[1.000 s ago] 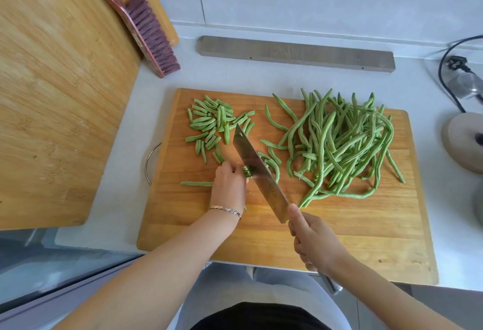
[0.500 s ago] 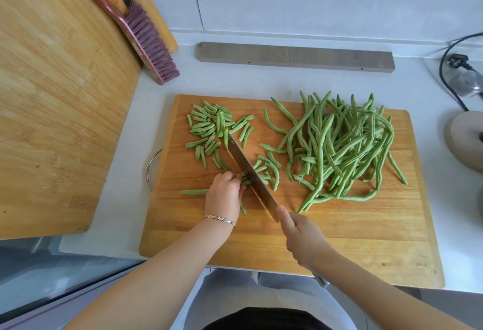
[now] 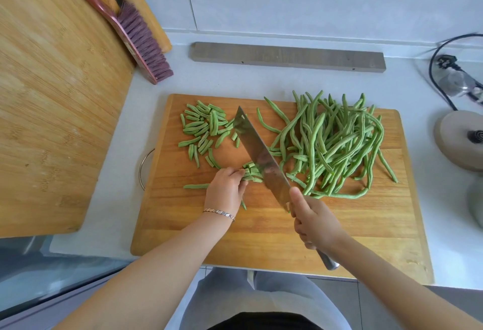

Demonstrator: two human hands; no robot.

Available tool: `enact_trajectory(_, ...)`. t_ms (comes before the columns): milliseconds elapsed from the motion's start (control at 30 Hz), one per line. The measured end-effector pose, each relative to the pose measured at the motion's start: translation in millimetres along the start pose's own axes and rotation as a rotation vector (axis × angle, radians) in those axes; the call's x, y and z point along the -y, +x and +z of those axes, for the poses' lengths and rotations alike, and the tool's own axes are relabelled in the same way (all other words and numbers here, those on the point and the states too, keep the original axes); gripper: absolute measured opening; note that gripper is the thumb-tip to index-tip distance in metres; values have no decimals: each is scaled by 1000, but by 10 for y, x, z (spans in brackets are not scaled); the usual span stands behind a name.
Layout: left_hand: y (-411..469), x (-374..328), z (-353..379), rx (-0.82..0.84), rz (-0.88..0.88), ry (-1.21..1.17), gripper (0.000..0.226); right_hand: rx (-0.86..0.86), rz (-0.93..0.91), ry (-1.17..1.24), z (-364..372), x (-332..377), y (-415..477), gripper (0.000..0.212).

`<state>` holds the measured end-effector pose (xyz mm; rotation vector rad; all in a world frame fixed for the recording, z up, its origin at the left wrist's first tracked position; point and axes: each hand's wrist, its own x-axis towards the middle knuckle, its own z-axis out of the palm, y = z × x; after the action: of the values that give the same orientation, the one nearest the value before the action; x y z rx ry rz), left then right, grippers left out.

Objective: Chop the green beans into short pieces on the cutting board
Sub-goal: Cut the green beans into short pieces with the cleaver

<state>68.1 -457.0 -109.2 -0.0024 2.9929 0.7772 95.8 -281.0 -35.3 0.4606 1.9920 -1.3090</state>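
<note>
— While the small bunch of beans (image 3: 251,172) lies mid-board under the left hand (image 3: 224,191), whose curled fingers pin it, how will it handle?

— Light, firm, apt to roll; probably best held just behind the cut. The right hand (image 3: 317,222) is wrapped round the knife (image 3: 261,157) handle, blade slanting over the bunch.

— Room?

— Far left lie cut pieces (image 3: 203,131), whole beans (image 3: 334,146) to the right; the cutting board (image 3: 261,238) is bare toward its near edge.

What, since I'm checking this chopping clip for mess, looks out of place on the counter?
Little is off. One bean lies alone on the cutting board, left of the left hand, apart from the cut pile and the long beans. A brush stands propped at the back left, close to the food.
</note>
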Motion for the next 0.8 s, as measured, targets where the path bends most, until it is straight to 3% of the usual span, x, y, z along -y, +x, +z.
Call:
enact_trajectory(167, -184, 124, -102, -49, -118, 64, 60, 39, 11, 16, -74, 67, -164, 50)
enact_trajectory(300, -290, 142, -97, -42, -189, 113, 66, 90, 12, -79, 38, 10, -261, 49)
enact_trajectory(700, -301, 27, -57, 23, -190, 116, 48, 95, 16, -289, 23, -146, -260, 50)
enact_trajectory(800, -335, 13, -24, 28, -150, 151, 33, 86, 10, -323, 67, -182, -197, 50)
